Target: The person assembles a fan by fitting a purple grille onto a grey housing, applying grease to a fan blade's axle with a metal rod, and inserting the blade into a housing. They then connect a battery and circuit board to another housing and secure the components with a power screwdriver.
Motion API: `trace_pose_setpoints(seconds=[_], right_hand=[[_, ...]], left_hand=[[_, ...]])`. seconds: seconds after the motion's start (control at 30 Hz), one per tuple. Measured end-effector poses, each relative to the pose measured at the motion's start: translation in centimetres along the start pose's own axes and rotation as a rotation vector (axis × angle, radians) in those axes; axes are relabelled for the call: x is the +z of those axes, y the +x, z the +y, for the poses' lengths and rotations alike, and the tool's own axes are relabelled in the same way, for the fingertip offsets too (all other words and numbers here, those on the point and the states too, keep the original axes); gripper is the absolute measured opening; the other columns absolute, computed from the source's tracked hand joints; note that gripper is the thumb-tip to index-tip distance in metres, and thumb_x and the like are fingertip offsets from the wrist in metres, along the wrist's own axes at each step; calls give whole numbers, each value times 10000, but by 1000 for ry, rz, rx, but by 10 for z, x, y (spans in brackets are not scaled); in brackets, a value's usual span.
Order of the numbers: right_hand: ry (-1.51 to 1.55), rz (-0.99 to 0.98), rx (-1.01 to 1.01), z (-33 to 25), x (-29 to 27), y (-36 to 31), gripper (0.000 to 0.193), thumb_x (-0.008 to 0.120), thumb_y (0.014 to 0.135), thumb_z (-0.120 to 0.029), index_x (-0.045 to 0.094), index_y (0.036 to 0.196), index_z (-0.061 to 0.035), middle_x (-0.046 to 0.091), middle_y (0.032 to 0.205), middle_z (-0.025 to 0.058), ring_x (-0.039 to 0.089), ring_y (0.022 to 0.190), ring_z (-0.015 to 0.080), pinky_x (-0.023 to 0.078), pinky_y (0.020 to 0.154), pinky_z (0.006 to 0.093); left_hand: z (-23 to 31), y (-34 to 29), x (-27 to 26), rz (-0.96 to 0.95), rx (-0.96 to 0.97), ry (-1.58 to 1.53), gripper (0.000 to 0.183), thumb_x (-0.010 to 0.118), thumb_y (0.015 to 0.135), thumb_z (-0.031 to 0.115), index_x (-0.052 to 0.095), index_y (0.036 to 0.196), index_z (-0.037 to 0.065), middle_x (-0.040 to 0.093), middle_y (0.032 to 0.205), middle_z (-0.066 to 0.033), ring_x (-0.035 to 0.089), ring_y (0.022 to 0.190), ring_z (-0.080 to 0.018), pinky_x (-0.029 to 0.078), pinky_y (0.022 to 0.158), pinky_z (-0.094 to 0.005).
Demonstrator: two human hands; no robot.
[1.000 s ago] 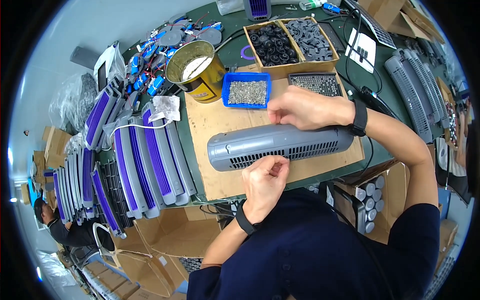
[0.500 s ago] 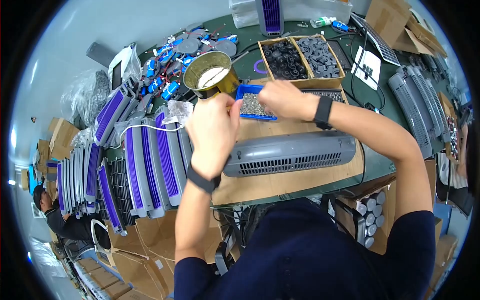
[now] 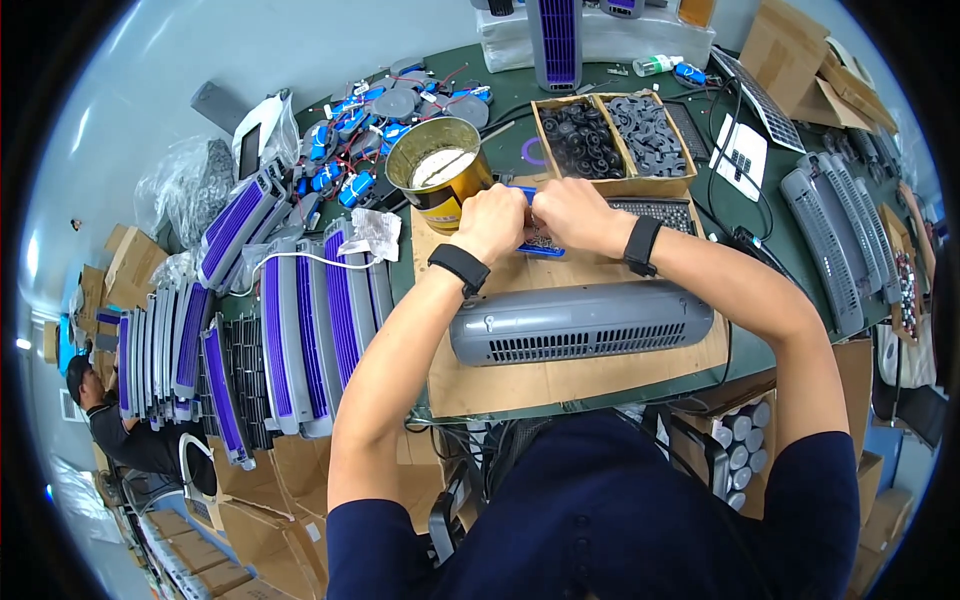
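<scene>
The left hand (image 3: 494, 225) and right hand (image 3: 582, 215) meet over the blue tray (image 3: 543, 251) of small metal pieces (image 3: 541, 240), fingers curled; whether they grip anything I cannot tell; the grey slotted housing (image 3: 582, 325) lies untouched on the cardboard sheet (image 3: 480, 388), nearer the body; its shell looks whole, but which pieces are fitted or left does not show.

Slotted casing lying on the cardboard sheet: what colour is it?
The casing is grey, showing best in the head view.
</scene>
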State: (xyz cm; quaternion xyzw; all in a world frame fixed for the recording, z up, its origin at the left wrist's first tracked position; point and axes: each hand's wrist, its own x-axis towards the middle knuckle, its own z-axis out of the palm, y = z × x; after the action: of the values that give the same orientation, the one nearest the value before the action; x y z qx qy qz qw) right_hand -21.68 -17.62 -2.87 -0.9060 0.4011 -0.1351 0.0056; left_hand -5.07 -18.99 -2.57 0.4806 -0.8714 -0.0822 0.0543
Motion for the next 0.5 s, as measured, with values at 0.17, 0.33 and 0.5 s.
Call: trace_pose_setpoints(seconds=[0.17, 0.33, 0.5], right_hand=[[150, -18, 38, 4, -7, -4, 40, 700, 668, -41, 695, 707, -35, 658, 706, 190, 663, 709, 376, 527, 588, 456], [268, 74, 94, 3, -40, -16, 90, 718, 728, -72, 646, 753, -24, 640, 696, 205, 651, 695, 388, 507, 581, 443], [580, 182, 174, -17, -122, -93, 84, 727, 778, -70, 679, 814, -11, 644, 691, 130, 636, 612, 240, 479, 560, 328]], left_hand=[[1, 2, 2, -6, -13, -24, 145, 779, 701, 232, 762, 769, 105, 708, 763, -135, 689, 733, -327, 560, 698, -421], [2, 4, 4, 5, -25, -38, 136, 804, 681, 209, 742, 763, 120, 704, 747, -114, 686, 716, -314, 552, 658, -414], [-7, -7, -1, 29, -34, -62, 80, 765, 731, 196, 744, 756, 122, 690, 770, -175, 690, 771, -347, 558, 705, -446]])
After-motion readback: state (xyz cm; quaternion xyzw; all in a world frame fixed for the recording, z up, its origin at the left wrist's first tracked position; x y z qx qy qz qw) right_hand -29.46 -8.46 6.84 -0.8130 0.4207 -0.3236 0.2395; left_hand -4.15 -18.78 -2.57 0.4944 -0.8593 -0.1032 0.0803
